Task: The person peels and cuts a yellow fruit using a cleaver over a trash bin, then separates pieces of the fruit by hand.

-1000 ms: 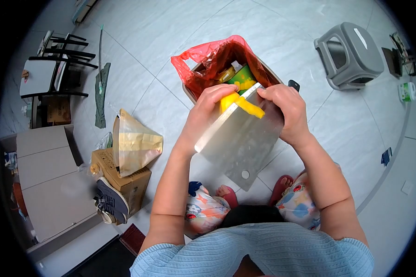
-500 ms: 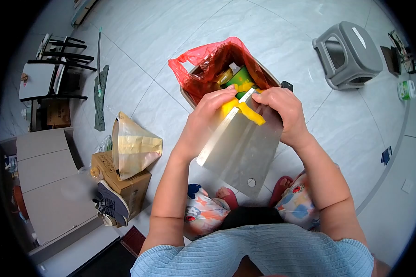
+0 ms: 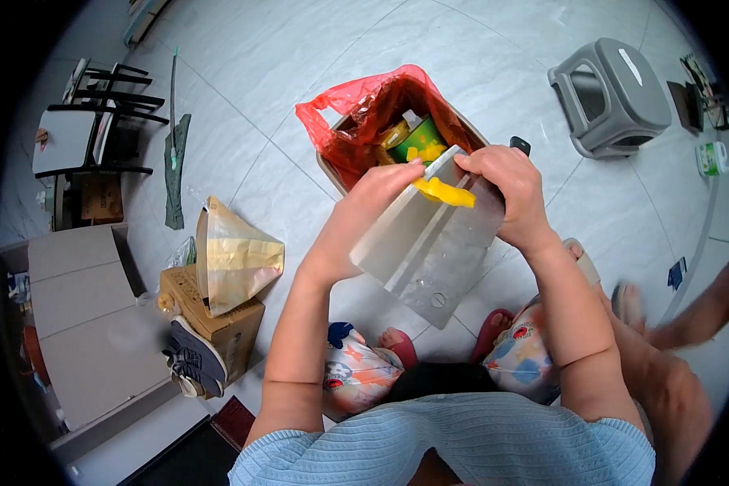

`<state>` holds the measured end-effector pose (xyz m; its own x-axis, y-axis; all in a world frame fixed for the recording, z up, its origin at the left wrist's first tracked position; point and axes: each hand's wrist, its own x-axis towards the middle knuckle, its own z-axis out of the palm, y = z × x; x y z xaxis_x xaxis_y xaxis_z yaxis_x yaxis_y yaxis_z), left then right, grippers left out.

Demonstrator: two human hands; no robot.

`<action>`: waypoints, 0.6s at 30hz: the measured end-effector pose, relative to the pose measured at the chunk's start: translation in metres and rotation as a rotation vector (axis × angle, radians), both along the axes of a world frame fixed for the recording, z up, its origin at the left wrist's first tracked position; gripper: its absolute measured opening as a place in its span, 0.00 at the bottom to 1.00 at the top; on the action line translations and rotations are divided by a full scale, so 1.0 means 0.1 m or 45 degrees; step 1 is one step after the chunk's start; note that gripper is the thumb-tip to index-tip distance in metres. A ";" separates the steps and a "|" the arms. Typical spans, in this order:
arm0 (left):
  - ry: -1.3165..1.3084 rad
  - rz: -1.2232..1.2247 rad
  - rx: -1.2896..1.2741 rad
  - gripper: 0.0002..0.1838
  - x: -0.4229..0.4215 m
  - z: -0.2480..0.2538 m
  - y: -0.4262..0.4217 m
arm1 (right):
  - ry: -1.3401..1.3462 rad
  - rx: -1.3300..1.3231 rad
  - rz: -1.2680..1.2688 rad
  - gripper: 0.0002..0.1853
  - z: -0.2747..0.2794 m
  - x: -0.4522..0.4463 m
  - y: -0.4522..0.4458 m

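Note:
My right hand point(image 3: 512, 188) grips a cleaver with a broad metal blade point(image 3: 437, 251); its black handle end point(image 3: 520, 146) pokes out beyond the fingers. A curved strip of yellow peel point(image 3: 445, 193) clings to the blade near the top edge. My left hand point(image 3: 352, 215) is curled at the blade's left side, its fingertips close to the upper edge. Whatever sits in its palm is hidden behind the blade. Just beyond both hands stands a bin lined with a red plastic bag point(image 3: 332, 134), holding a green can point(image 3: 421, 139) and yellow scraps point(image 3: 426, 153).
At the right are a grey plastic stool point(image 3: 616, 97) and another person's bent leg point(image 3: 664, 381) and arm point(image 3: 697, 312). On the left, a paper bag point(image 3: 239, 259), a cardboard box point(image 3: 231, 328) and dark shoes point(image 3: 196, 360) stand close together. Chairs point(image 3: 97, 121) are farther off.
The cleaver and my right hand have shifted slightly up and right, and the blade has tilted. Yellow flesh beside my left fingers is now mostly covered. Another person's limbs have appeared at the right.

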<state>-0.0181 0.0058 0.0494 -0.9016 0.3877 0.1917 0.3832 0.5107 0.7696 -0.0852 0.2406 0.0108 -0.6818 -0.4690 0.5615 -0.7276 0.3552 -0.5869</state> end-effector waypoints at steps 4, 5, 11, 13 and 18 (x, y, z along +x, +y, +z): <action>-0.308 0.261 0.568 0.38 0.02 -0.24 0.05 | 0.147 -0.088 0.013 0.18 0.04 0.07 -0.06; -0.412 0.289 0.715 0.38 0.02 -0.26 0.05 | 0.191 -0.125 0.047 0.18 0.05 0.10 -0.07; -0.636 0.408 1.045 0.39 0.00 -0.29 0.08 | 0.310 -0.089 0.024 0.17 0.04 0.27 -0.19; -0.608 0.419 1.057 0.39 0.00 -0.31 0.10 | 0.320 -0.072 0.003 0.16 0.05 0.28 -0.21; -0.657 0.449 1.108 0.38 0.02 -0.32 0.14 | 0.348 -0.019 0.029 0.19 -0.01 0.29 -0.19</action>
